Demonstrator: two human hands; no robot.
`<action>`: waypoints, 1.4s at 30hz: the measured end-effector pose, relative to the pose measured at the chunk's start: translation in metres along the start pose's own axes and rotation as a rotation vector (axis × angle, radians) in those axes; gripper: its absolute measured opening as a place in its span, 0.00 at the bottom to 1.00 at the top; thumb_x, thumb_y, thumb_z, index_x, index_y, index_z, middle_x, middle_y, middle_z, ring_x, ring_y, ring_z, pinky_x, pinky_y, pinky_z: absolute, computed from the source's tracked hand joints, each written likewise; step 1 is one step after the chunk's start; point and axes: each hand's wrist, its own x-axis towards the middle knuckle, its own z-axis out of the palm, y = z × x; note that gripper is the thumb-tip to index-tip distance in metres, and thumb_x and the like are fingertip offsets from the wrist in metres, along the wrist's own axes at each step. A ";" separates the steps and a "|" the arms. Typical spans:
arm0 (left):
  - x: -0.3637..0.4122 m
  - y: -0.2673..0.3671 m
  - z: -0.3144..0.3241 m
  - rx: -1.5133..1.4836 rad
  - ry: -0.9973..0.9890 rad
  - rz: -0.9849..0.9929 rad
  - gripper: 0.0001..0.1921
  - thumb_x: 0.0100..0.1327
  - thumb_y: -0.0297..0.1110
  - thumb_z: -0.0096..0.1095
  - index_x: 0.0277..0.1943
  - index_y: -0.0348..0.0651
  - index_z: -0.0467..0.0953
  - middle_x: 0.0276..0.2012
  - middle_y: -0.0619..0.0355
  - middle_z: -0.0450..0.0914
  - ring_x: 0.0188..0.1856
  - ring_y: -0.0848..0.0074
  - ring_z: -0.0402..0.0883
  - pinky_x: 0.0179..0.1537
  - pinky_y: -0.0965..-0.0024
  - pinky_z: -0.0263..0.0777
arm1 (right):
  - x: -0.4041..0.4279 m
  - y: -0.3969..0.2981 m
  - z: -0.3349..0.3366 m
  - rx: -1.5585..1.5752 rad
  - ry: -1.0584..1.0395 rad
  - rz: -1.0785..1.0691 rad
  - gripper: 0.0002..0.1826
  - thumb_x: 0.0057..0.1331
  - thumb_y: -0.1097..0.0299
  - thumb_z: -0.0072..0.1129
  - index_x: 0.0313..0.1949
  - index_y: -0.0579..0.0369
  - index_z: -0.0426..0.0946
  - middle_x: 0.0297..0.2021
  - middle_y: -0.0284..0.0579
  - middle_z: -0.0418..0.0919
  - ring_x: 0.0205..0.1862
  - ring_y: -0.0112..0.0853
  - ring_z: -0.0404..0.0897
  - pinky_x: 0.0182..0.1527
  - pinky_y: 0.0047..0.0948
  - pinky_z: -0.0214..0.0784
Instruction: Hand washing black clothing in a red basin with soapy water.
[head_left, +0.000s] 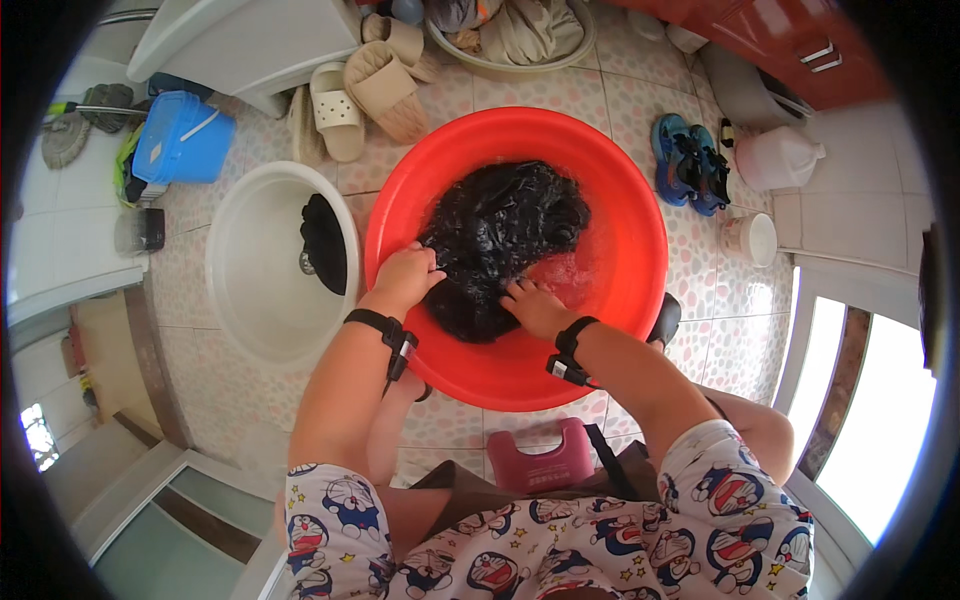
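A large red plastic basin stands on the tiled floor before me, with a bunched, wet black cloth and a little water in it. At the cloth's left edge, my left hand pinches a bit of it between thumb and fingers. My right hand lies at the cloth's lower right edge, fingers bent and touching it; whether they grip it I cannot tell. To the left, a white basin holds a dark cloth item and a small round metallic thing.
Beige slippers and a blue bucket stand at the upper left. Beyond the red basin is another basin with clothes. Blue sandals, a plastic jug and a white tub stand right. A pink plastic stool is near me.
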 end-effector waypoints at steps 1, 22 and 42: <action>-0.003 0.001 -0.003 0.008 0.005 -0.001 0.12 0.49 0.36 0.68 0.28 0.39 0.73 0.30 0.51 0.74 0.35 0.57 0.76 0.37 0.58 0.69 | -0.002 0.001 0.004 -0.001 0.009 -0.003 0.24 0.51 0.70 0.57 0.50 0.54 0.68 0.46 0.51 0.70 0.50 0.47 0.70 0.50 0.43 0.66; -0.005 0.053 0.073 0.151 0.292 0.288 0.08 0.56 0.33 0.60 0.37 0.41 0.75 0.43 0.55 0.73 0.43 0.62 0.74 0.45 0.62 0.69 | -0.039 0.067 -0.059 0.105 0.085 0.088 0.08 0.50 0.74 0.51 0.32 0.55 0.74 0.33 0.46 0.74 0.44 0.42 0.74 0.46 0.37 0.68; -0.011 0.087 0.044 0.467 -0.633 -0.042 0.48 0.40 0.48 0.75 0.60 0.34 0.54 0.55 0.44 0.66 0.52 0.57 0.72 0.46 0.61 0.71 | -0.027 0.051 -0.040 0.139 -0.399 0.017 0.11 0.58 0.68 0.46 0.32 0.58 0.78 0.37 0.54 0.78 0.38 0.46 0.80 0.37 0.44 0.72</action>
